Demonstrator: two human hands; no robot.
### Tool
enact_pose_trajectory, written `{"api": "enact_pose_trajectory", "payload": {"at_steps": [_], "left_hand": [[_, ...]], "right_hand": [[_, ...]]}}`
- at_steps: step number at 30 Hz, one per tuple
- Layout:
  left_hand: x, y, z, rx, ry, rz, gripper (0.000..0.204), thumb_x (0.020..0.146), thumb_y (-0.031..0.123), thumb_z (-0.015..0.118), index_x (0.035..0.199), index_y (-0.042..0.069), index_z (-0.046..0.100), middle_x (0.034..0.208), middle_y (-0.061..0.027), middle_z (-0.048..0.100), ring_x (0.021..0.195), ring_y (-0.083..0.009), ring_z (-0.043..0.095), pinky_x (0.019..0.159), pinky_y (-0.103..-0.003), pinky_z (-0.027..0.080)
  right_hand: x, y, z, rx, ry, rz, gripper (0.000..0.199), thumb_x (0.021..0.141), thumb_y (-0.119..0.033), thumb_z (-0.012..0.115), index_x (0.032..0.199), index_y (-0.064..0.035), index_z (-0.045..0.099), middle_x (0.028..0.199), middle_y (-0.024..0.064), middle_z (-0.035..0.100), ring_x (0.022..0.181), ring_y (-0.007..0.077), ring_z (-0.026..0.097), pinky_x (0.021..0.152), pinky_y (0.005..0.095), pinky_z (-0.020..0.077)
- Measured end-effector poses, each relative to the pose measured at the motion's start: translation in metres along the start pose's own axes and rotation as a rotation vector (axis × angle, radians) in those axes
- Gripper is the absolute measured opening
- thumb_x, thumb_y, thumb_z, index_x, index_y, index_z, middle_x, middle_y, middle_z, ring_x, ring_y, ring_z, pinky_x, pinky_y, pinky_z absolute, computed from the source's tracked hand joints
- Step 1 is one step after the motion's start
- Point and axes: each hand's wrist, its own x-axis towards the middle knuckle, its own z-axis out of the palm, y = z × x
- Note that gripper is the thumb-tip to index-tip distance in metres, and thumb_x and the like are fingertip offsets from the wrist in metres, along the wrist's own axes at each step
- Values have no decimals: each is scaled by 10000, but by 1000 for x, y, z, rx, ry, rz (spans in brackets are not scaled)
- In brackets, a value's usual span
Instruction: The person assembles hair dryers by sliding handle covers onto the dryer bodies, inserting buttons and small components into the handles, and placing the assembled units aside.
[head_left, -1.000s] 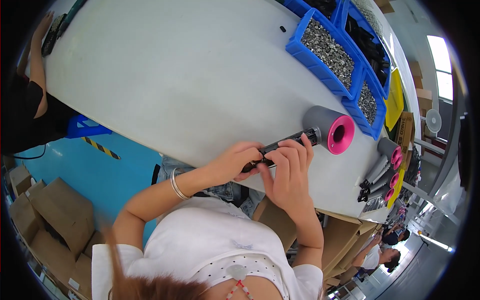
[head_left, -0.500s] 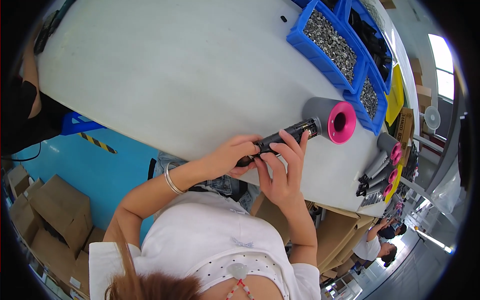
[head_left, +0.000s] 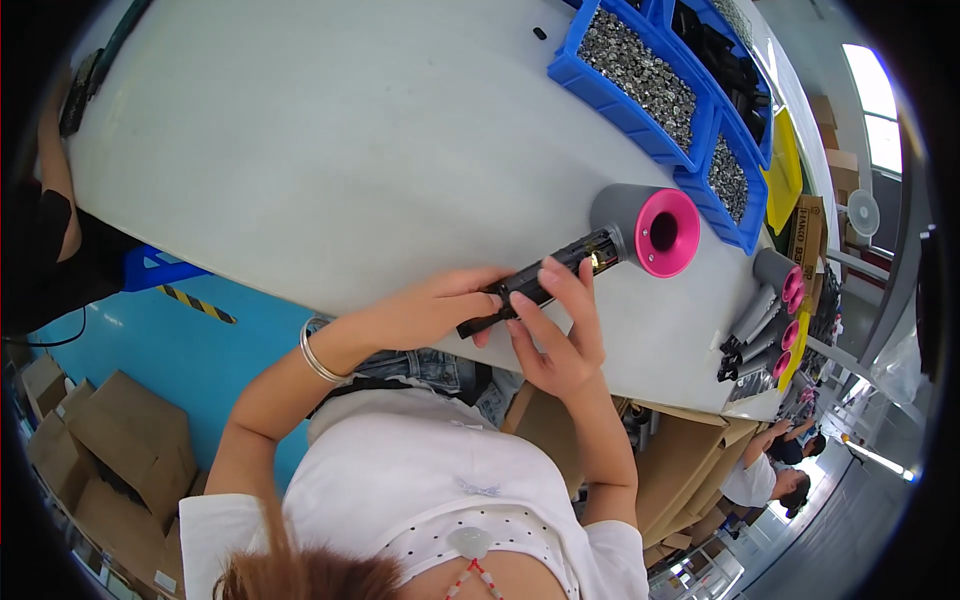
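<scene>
A hair dryer point(head_left: 612, 207) with a grey head and a pink ring lies across the near right part of the white table, its handle slanting down to the left. The handle has no outer cover on it; black inner parts show, with a gold-coloured bit near the head. Around the lower end of the handle my left hand point(head_left: 440, 303) is closed, its thumb on top and some fingers hidden beneath. Bent over the middle of the handle, my right hand point(head_left: 567, 350) presses it with thumb and fingertips.
Blue bins point(head_left: 615, 100) of small metal parts and black pieces stand at the far right. Several more grey-and-pink dryers point(head_left: 775, 275) lie at the right edge. Cardboard boxes point(head_left: 130, 430) sit on the blue floor at left. Another person's arm point(head_left: 55, 170) reaches in at far left.
The whole view has shifted slightly, so the dryer and bins appear a little further left and up. Both hands stay on the handle, and its lower end shows more beyond my left thumb.
</scene>
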Motion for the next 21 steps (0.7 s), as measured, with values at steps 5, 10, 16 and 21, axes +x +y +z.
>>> {"api": "enact_pose_trajectory", "payload": {"at_steps": [5, 10, 16, 21], "left_hand": [[5, 21, -2, 278, -71, -99, 336, 984, 213, 470, 1228, -18, 496, 821, -15, 548, 660, -71, 530, 596, -224, 430], [1, 21, 0, 281, -1, -137, 352, 987, 220, 460, 1250, -14, 483, 807, -8, 535, 654, -60, 509, 563, -230, 423], [-5, 17, 1, 465, 39, 53, 500, 893, 122, 520, 1358, 0, 384, 841, -41, 546, 676, -100, 498, 600, -239, 427], [-3, 19, 7, 610, 38, 81, 630, 789, 62, 582, 1376, -2, 363, 912, -81, 561, 720, -137, 515, 646, -265, 437]], "right_hand": [[2, 14, -5, -23, -50, -202, 163, 719, 16, 703, 861, -16, 628, 1035, 115, 562, 1041, 340, 615, 1013, 593, 383], [10, 15, -13, -111, -160, -280, 93, 721, 36, 671, 803, 19, 629, 935, 105, 562, 1031, 317, 618, 1003, 618, 400], [17, 12, -19, -66, -232, -304, 48, 730, 21, 659, 750, 46, 622, 898, 101, 546, 1025, 307, 613, 1000, 633, 398], [14, 14, -22, -24, -249, -252, 55, 741, 22, 646, 746, 59, 606, 888, 107, 537, 1031, 311, 604, 1002, 642, 390]]}}
